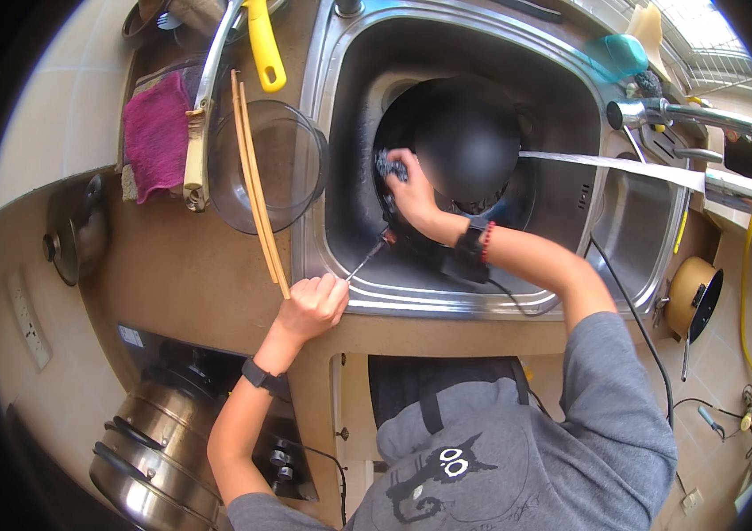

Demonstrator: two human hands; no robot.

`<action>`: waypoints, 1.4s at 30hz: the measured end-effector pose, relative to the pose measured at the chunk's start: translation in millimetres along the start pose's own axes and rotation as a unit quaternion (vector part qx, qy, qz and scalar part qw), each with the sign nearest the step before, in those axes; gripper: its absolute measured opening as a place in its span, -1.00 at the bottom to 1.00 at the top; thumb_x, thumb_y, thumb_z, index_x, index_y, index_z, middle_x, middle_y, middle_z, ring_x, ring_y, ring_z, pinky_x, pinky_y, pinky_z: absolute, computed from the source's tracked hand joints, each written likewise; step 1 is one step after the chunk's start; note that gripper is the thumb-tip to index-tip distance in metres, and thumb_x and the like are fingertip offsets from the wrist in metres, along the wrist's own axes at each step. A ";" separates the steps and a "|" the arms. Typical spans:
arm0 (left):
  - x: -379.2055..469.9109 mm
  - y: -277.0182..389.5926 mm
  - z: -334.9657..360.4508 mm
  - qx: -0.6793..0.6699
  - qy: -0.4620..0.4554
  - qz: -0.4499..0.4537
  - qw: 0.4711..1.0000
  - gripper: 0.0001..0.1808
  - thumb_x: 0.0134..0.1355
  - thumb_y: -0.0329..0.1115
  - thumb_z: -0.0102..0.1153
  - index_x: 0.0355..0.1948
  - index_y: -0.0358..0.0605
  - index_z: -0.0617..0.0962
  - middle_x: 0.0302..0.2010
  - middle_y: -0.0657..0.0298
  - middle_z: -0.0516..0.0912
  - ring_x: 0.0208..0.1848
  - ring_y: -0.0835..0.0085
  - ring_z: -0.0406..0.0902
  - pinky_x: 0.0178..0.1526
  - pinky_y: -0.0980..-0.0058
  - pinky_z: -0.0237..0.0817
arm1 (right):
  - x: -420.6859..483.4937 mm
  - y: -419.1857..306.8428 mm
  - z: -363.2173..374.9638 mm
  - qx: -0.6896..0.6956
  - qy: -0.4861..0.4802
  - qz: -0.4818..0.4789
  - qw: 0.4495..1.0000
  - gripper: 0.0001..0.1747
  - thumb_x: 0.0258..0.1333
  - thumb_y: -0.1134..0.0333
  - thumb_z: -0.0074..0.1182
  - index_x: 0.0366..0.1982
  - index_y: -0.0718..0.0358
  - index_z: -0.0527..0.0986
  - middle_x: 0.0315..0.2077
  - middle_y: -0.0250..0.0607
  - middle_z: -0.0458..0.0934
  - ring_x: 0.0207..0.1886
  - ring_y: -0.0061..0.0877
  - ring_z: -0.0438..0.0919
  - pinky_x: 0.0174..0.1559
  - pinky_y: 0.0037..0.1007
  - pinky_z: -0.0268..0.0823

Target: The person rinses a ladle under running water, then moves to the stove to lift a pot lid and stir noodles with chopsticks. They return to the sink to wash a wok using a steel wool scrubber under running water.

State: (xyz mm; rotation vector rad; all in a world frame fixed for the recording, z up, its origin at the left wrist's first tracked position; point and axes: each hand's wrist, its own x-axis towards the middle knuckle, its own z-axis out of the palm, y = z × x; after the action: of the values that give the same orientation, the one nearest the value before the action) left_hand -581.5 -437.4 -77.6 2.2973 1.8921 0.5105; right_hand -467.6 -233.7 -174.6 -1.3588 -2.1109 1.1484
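Observation:
My left hand [316, 305] is closed around the end of a thin metal handle [368, 259] at the sink's front left edge. That handle runs to a dark round pan [402, 113] in the basin of the stainless steel sink [349, 219]. My right hand [413, 192] presses a dark scrubbing pad [392, 166] to the pan's left inner wall. A blurred round patch hides much of the pan. Water [601, 159] streams from the faucet [747, 191] towards the pan.
Left of the sink, wooden chopsticks [256, 179] lie across a glass bowl [226, 172], beside a magenta cloth [158, 136] and a yellow handle [264, 46]. Stacked steel pots [157, 478] stand at lower left. A black cable [641, 325] hangs right of my right arm.

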 end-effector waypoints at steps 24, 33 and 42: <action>8.9 19.3 -11.3 0.049 -0.031 -0.139 0.989 -0.86 0.01 -0.30 0.13 -0.50 -0.08 0.44 -0.64 0.29 0.37 -0.60 0.41 0.42 -0.53 0.49 0.26 | 13.0 4.2 -296.7 0.036 -0.299 0.177 0.937 -0.71 -0.18 0.38 0.01 -0.29 0.26 0.45 -0.43 -0.39 0.47 -0.31 -0.70 0.40 -0.22 -0.61 0.24; 7.4 27.8 -16.8 0.036 -0.042 -0.197 0.979 -0.78 0.02 -0.27 0.14 -0.59 -0.11 0.39 -0.65 0.23 0.42 -0.60 0.29 0.45 -0.57 0.41 0.27 | 39.0 23.1 -329.1 0.157 -0.114 0.155 0.969 -0.72 -0.01 0.38 -0.04 -0.20 0.30 0.44 -0.38 -0.36 0.47 -0.30 -0.70 0.43 -0.27 -0.65 0.31; 45.5 58.5 -71.2 0.018 -0.096 -0.254 0.962 -0.74 0.01 -0.22 0.12 -0.68 -0.14 0.45 -0.66 0.17 0.53 -0.60 0.20 0.49 -0.55 0.33 0.28 | 37.0 12.7 -336.0 0.196 -0.098 0.128 0.967 -0.76 -0.03 0.31 0.02 -0.29 0.28 0.46 -0.43 -0.35 0.51 -0.38 -0.67 0.50 -0.35 -0.62 0.36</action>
State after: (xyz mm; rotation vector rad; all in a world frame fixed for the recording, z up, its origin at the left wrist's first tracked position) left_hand -543.5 -413.9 14.9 1.6957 2.2772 0.1810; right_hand -249.2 -54.0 10.9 -1.3960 -1.7302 1.7613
